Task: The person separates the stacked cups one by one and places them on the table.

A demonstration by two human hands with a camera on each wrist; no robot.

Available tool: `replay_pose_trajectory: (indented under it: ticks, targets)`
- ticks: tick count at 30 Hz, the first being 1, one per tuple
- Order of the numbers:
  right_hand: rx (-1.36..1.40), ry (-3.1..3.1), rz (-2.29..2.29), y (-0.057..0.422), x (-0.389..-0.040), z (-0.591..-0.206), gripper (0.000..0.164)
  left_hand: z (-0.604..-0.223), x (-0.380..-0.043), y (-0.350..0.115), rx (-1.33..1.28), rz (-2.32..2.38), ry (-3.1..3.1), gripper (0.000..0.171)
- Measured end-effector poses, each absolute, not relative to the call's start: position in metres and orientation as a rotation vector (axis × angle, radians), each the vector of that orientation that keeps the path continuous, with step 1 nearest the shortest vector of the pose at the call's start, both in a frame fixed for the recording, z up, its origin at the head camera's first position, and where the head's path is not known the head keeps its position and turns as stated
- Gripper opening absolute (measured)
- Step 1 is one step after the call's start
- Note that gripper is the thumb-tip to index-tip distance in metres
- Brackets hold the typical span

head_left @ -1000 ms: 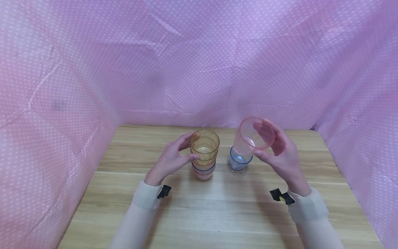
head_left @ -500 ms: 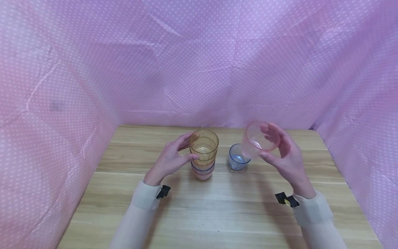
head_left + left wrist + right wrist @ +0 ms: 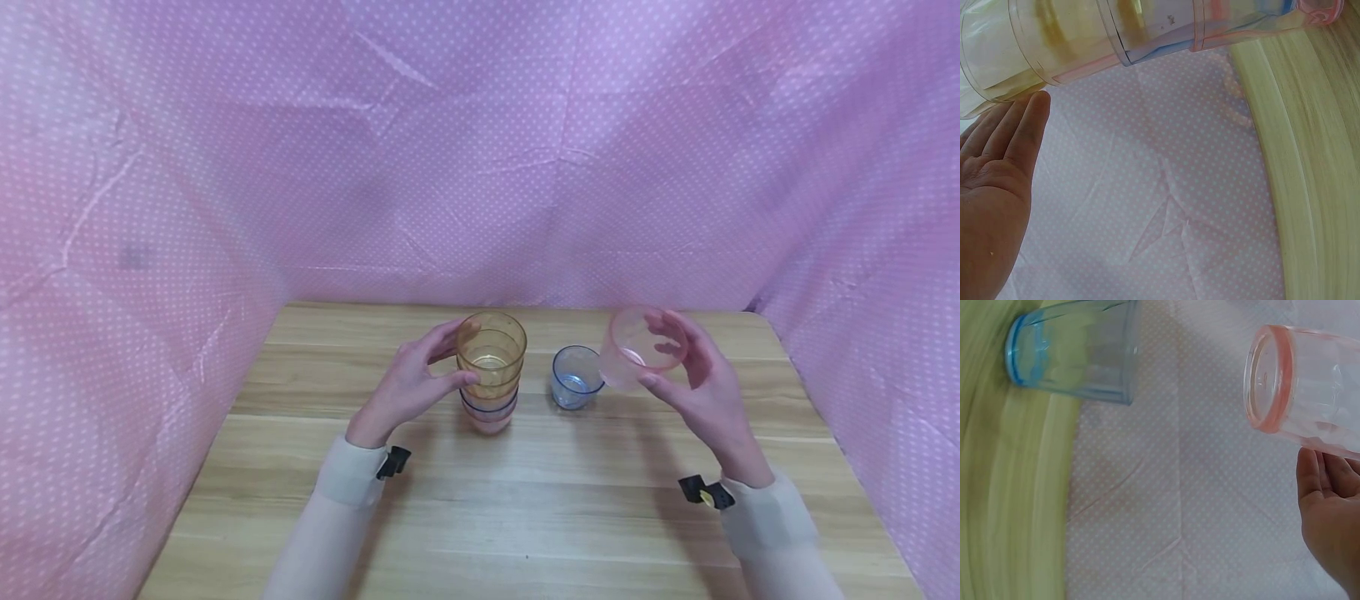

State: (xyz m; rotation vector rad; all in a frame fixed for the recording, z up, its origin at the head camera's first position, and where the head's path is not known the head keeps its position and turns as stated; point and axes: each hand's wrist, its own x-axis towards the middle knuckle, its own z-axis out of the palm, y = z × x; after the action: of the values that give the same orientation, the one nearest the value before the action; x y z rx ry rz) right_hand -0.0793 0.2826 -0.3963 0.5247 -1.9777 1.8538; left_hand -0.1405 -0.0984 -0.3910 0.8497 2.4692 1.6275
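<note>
My left hand holds the upper part of a stack of nested clear plastic cups, thumb at the near side and fingers behind. Yellow cups top the stack; a blue rim and pink cups show lower down. In the left wrist view, the fingertips touch a yellow cup near its rim. A pink cup is gripped by my right hand, raised off the table and tipped slightly. Between the stack and that cup, a blue cup stands upright on the table; the right wrist view shows the pink cup apart from it.
The wooden table has a light grain and rounded far corners. A pink dotted cloth hangs behind it and along both sides. Each wrist bears a pale band with a small black device.
My right hand has moved right and lower with the pink cup, from above the blue cup to beside it. My left hand and the stack have stayed nearly still.
</note>
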Motion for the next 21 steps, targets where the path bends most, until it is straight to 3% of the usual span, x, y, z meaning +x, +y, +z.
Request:
replay_pose_trajectory:
  ticks: [21]
  targets:
    - [0.432, -2.059, 1.857, 0.306, -0.075, -0.42, 0.077, -0.391, -0.14, -0.098, 0.836, 1.63, 2.472, 0.073]
